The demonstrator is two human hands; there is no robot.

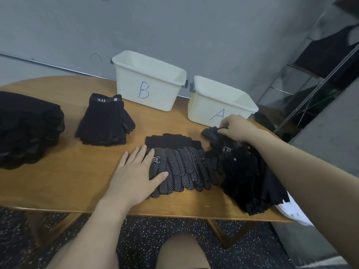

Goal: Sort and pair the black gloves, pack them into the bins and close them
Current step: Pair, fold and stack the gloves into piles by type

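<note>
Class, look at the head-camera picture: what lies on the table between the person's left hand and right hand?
In the head view, the fanned row of white-dotted black gloves spans the stretch: the left hand presses flat on its near end, and the right hand pinches a glove from the heap beyond it.

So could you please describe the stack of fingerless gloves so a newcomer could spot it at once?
On the wooden table, look just left of bin B. The fingerless gloves sit there in a neat stack; unlike the other black piles, the top cuff reads 5.11 in white.
</note>
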